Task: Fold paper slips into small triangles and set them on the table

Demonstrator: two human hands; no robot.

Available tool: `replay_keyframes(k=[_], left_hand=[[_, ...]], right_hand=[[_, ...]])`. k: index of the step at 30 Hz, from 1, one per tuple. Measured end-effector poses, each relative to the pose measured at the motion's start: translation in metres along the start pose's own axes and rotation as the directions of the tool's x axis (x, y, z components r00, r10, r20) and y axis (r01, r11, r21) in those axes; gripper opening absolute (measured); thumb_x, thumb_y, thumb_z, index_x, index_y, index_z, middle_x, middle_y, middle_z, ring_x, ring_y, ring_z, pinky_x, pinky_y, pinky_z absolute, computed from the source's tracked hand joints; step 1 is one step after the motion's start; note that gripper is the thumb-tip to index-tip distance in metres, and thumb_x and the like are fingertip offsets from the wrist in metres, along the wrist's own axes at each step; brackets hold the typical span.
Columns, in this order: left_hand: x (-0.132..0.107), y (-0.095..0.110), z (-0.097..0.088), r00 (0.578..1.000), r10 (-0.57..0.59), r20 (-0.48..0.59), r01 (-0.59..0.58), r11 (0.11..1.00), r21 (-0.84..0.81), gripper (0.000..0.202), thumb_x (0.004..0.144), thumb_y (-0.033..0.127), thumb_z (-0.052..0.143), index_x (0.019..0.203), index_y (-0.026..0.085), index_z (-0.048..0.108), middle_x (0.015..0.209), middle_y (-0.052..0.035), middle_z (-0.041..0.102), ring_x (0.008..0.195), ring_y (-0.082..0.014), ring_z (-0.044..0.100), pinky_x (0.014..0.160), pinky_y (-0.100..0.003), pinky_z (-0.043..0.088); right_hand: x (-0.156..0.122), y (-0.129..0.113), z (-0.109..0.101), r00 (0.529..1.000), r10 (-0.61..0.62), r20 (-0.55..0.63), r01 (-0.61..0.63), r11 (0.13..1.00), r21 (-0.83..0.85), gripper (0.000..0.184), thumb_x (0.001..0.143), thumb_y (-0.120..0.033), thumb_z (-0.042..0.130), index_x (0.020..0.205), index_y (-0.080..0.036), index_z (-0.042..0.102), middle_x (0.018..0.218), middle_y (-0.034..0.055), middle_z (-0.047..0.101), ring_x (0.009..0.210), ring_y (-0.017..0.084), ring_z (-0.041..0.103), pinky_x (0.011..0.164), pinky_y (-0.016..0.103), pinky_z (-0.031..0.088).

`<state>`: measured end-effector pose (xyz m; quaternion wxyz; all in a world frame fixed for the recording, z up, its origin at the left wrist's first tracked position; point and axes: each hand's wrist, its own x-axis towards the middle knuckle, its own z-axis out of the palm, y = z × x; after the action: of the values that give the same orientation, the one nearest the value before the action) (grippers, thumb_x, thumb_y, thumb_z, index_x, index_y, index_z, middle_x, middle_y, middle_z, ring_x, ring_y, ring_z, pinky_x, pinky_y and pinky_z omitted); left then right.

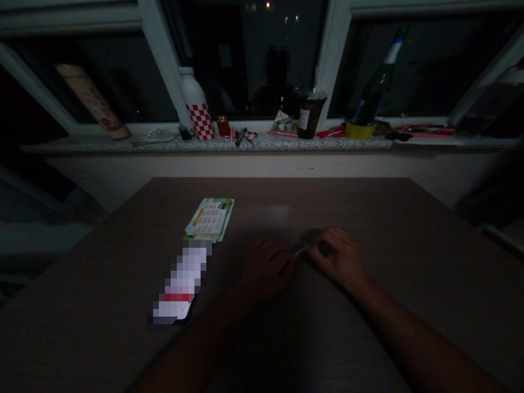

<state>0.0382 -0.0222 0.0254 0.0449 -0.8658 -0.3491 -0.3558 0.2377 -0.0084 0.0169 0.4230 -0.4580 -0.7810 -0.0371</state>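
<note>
Between my two hands a thin, light-coloured strip point(303, 250) is stretched just over the dark table point(388, 218); it is too small and dim to tell its kind. My left hand point(268, 266) is closed on its left end, with the fingers curled and facing down. At the other end, my right hand point(338, 256) pinches it between thumb and forefinger. To the left of my left hand lies a lit phone point(186, 275) with a blurred screen. A small stack of printed cards point(210, 218) rests just beyond the phone.
Along the stone windowsill point(254, 143) stand a checkered bottle point(200, 109), a small red jar point(223, 126), a dark cup point(310, 117), a green bottle point(374, 87) by yellow tape point(360, 131), and a tan cylinder point(93, 101). Several small items lie among them.
</note>
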Motion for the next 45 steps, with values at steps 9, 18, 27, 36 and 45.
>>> replay_keyframes(k=[9,18,27,36,45], left_hand=[[-0.003,-0.006,-0.003,1.0,-0.027,-0.016,0.027,1.0,0.006,0.011,0.083,0.02,0.054,0.077,0.018,0.063,0.076,-0.002,0.066,0.075,-0.0152,0.058,0.078,-0.034,0.042],[-0.002,-0.008,-0.003,1.0,-0.028,0.005,0.028,0.999,-0.037,0.01,0.083,0.021,0.054,0.078,0.019,0.062,0.079,-0.0034,0.065,0.078,-0.0165,0.058,0.077,-0.034,0.044],[0.0,-0.006,-0.004,0.998,-0.06,0.004,0.06,0.996,-0.068,0.007,0.082,0.022,0.054,0.079,0.019,0.06,0.08,-0.0042,0.065,0.079,-0.0173,0.058,0.078,-0.035,0.045],[-0.001,-0.002,-0.003,0.999,-0.054,0.0,0.054,0.996,-0.072,0.005,0.08,0.02,0.053,0.078,0.018,0.058,0.08,-0.004,0.064,0.08,-0.0177,0.056,0.078,-0.035,0.044],[0.001,-0.007,-0.002,0.991,-0.108,-0.077,0.107,0.994,-0.019,0.002,0.07,0.018,0.057,0.07,0.019,0.055,0.07,-0.0026,0.063,0.071,-0.0177,0.057,0.072,-0.035,0.044]], right_hand=[[-0.002,0.011,-0.004,0.988,0.151,-0.017,-0.151,0.989,-0.002,0.011,0.076,-0.02,0.055,0.066,-0.02,0.05,0.064,0.0009,0.054,0.061,0.017,0.053,0.058,0.029,0.041],[0.0,-0.008,-0.002,0.994,-0.101,0.041,0.092,0.979,0.184,0.013,0.075,-0.018,0.058,0.087,-0.02,0.055,0.083,0.0059,0.062,0.08,0.021,0.057,0.072,0.035,0.046],[0.001,-0.009,-0.004,0.989,-0.135,0.066,0.116,0.964,0.241,0.008,0.076,-0.014,0.055,0.08,-0.021,0.056,0.078,0.0044,0.061,0.075,0.019,0.057,0.069,0.034,0.046],[-0.001,-0.015,0.001,0.974,-0.21,0.084,0.185,0.954,0.234,0.007,0.076,-0.014,0.056,0.08,-0.02,0.057,0.075,0.0043,0.06,0.073,0.018,0.054,0.066,0.033,0.045],[-0.002,-0.019,0.0,0.961,-0.267,0.069,0.241,0.934,0.263,0.006,0.073,-0.014,0.056,0.076,-0.02,0.055,0.069,0.0031,0.057,0.068,0.018,0.054,0.063,0.033,0.044]])
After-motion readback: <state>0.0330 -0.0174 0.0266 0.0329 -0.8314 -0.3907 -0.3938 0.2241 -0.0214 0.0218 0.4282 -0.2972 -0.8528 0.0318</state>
